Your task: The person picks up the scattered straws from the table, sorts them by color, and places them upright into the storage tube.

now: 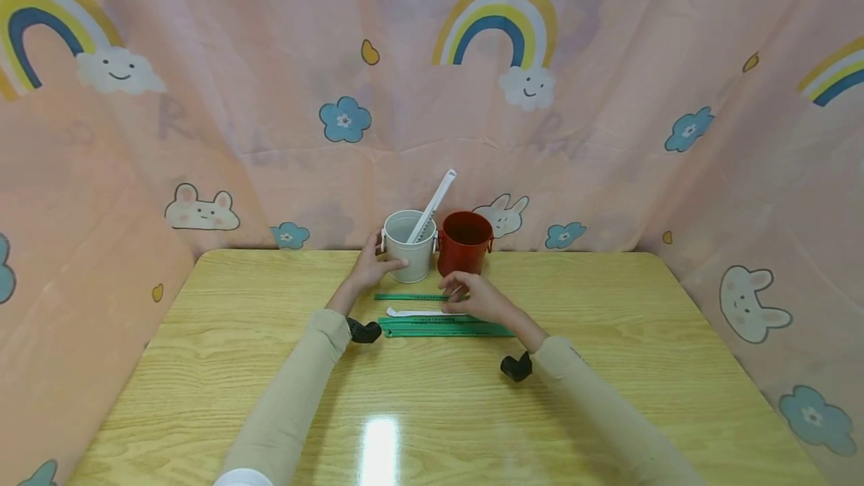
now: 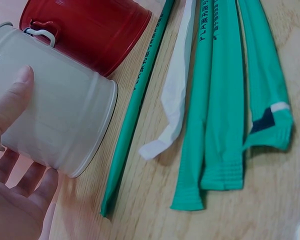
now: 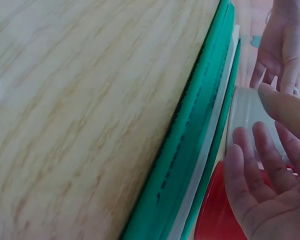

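Pink rainbow-print curtain (image 1: pixel 405 141) behind wood counter (image 1: pixel 607 411). Red bucket (image 1: pixel 462 250) just past R hand (image 1: pixel 481 297), fingers loosely bent, holding nothing, above green-wrapped straws (image 1: pixel 439 327). L hand (image 1: pixel 369 270) fingers grip white bucket (image 1: pixel 413 267) w/ white-wrapped straw (image 1: pixel 433 203) inside. Buckets nr back edge; counter extends wide L & R.

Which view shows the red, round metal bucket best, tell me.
The head view shows the red, round metal bucket best, almost whole with its open mouth. The left wrist view crops it; the right wrist view shows only part, behind the right hand.
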`<state>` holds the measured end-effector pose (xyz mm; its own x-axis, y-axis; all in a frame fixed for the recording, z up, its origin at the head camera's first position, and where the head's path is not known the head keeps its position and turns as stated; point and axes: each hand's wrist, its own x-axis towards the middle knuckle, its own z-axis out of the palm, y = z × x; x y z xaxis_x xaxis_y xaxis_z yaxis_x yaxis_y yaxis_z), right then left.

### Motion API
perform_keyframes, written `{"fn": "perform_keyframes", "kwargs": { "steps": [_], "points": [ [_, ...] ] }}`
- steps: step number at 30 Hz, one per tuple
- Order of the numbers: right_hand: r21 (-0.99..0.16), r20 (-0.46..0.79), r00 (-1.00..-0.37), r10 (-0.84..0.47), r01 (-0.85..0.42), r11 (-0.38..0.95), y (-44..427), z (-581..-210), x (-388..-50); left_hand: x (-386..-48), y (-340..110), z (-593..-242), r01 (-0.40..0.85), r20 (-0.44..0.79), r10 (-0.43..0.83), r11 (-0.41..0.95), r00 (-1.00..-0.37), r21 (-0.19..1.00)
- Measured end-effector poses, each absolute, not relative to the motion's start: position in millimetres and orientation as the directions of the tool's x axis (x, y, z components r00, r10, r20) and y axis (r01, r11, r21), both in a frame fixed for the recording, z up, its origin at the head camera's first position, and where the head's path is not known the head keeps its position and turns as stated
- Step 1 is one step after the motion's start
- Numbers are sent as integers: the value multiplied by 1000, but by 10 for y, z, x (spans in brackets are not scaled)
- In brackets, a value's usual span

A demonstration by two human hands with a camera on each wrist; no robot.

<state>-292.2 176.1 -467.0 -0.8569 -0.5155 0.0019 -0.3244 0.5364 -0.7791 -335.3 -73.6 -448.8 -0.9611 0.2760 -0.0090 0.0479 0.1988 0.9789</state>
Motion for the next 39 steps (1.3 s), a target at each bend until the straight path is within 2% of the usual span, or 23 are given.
{"fn": "perform_keyframes", "kwargs": {
  "steps": [6, 11, 39],
  "points": [
    [-734, -63, -829, -555, -339, 589, 1783, -4668, -2889, -3456, -741, -4624, 48, -6, 275, 191, -961, 980],
    [-705, -64, -814, -578, -373, 603, 1781, -4681, -2884, -3554, -736, -4779, 62, 12, 260, 185, -965, 981],
    [-630, -134, -772, -621, -418, 655, 1720, -4654, -2886, -3541, -726, -4783, 84, 34, 241, 201, -970, 976]
  ]
}}
